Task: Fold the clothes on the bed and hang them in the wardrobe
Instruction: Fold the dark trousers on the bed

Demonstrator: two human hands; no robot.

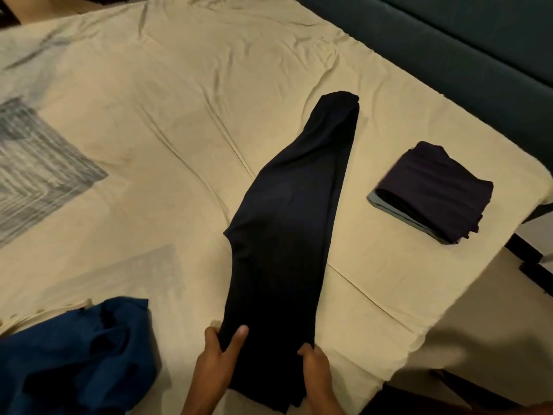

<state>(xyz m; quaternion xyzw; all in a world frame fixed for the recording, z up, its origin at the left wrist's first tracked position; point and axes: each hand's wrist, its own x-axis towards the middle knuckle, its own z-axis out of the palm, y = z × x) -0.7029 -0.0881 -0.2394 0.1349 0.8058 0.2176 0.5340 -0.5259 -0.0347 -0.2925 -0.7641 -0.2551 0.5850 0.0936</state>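
A pair of black trousers lies folded lengthwise on the cream bed sheet, stretching from the near edge toward the far right. My left hand grips the near left corner of the trousers, thumb on top of the cloth. My right hand holds the near right edge, fingers curled at the fabric. A stack of folded dark clothes sits on the bed's right side. A crumpled blue garment lies at the near left.
A dark teal headboard runs along the far right of the bed. The bed's right corner drops off near the folded stack, with floor beyond. A grey patterned patch marks the sheet at the left.
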